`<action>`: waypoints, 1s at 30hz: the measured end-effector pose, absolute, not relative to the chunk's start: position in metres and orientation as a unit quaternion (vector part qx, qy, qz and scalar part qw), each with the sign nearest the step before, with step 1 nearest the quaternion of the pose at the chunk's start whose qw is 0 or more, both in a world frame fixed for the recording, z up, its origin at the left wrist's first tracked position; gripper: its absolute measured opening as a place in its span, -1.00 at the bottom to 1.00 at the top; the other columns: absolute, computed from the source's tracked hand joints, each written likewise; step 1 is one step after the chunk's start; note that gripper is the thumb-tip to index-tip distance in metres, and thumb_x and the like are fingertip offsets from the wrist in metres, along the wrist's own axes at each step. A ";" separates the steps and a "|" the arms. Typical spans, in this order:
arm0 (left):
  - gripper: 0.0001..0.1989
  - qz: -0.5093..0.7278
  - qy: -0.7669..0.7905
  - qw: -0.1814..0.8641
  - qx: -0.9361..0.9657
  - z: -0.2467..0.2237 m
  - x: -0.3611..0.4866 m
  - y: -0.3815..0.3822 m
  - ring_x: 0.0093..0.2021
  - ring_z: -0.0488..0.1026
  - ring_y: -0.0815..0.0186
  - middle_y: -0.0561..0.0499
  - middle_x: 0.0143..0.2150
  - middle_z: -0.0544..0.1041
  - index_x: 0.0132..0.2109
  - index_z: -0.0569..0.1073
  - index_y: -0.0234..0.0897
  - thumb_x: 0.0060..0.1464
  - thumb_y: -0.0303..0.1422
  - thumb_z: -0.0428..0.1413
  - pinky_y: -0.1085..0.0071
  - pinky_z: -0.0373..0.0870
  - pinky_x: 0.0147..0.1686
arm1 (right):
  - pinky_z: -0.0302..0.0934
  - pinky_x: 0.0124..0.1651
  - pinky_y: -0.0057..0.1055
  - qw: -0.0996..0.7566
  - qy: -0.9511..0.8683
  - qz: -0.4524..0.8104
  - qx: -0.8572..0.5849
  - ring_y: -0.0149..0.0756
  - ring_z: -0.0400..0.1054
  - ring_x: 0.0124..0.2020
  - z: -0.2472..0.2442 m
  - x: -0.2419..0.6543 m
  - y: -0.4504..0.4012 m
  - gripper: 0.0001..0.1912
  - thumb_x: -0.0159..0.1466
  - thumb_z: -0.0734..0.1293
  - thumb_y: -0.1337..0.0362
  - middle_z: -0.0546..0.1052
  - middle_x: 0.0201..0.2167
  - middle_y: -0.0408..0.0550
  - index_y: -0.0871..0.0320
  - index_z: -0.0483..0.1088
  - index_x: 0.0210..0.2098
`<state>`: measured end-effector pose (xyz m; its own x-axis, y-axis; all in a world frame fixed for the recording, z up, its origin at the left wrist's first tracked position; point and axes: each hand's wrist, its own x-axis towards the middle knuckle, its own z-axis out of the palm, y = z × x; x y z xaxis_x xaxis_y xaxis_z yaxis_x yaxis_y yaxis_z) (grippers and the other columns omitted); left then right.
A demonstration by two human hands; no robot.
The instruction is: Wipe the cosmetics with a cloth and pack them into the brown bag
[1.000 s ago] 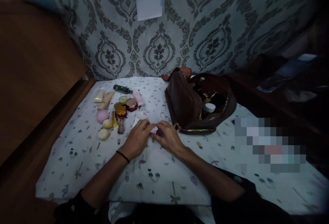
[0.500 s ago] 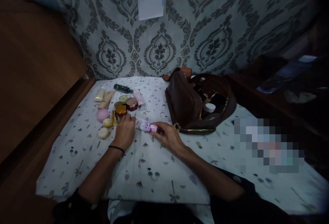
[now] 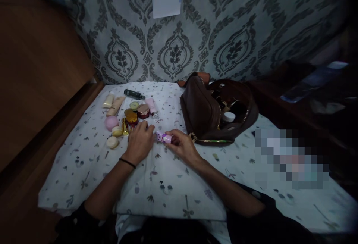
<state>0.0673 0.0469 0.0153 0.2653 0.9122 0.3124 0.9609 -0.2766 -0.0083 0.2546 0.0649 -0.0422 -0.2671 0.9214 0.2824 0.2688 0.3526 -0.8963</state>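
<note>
A small white and purple squeeze tube (image 3: 162, 137) lies crosswise between my hands, low over the patterned sheet. My right hand (image 3: 183, 145) pinches its lilac cap end with thumb and fingers. My left hand (image 3: 141, 139), with a dark band at the wrist, closes over the other end and hides that half. Just beyond the left hand are a gold-lidded jar (image 3: 131, 117), a slim gold tube (image 3: 124, 126) and a dark red jar (image 3: 143, 111). Left of them sit a pink round item (image 3: 112, 123), a yellow round pot (image 3: 116, 131) and a cream one (image 3: 112, 142).
A dark brown bag (image 3: 201, 106) stands unzipped at right, a white-lidded jar (image 3: 228, 116) inside. Farther back lie a dark green bottle (image 3: 134, 94), a pink tube (image 3: 151, 108) and a beige tube (image 3: 115, 106). Wooden furniture (image 3: 41, 68) borders the left; a patterned wall (image 3: 175, 53) rises behind.
My left hand has slid right along the squeeze tube, covering more of it. The right hand keeps hold of the cap end. The view has shifted slightly.
</note>
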 end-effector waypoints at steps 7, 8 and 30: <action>-0.83 -0.110 -0.638 0.069 -0.759 0.019 0.054 0.052 -0.07 0.42 0.11 -0.12 -0.12 0.39 -0.07 0.45 -0.26 0.24 -0.36 0.02 0.28 0.36 -0.19 | 0.36 -0.41 -0.42 0.417 -0.586 0.554 -0.418 -0.33 0.43 -0.47 -0.033 0.252 0.062 -0.61 0.03 0.50 0.16 0.51 -0.47 -0.17 0.13 0.42 -0.18; -0.83 -0.108 -0.639 0.068 -0.759 0.019 0.054 0.052 -0.07 0.42 0.11 -0.12 -0.12 0.39 -0.07 0.45 -0.26 0.24 -0.37 0.03 0.28 0.36 -0.19 | 0.37 -0.40 -0.41 0.415 -0.571 0.572 -0.419 -0.33 0.44 -0.47 -0.032 0.251 0.062 -0.58 0.00 0.52 0.15 0.51 -0.48 -0.18 0.13 0.42 -0.19; -0.78 -0.081 -0.555 -0.027 -0.827 0.041 0.066 0.035 -0.14 0.46 0.19 -0.05 -0.14 0.41 -0.05 0.47 -0.20 0.21 -0.41 0.00 0.32 0.38 -0.27 | 0.36 -0.20 -0.32 0.459 -0.606 0.511 -0.401 -0.28 0.45 -0.34 -0.038 0.249 0.066 -0.64 0.00 0.53 0.11 0.54 -0.39 -0.13 0.11 0.40 -0.32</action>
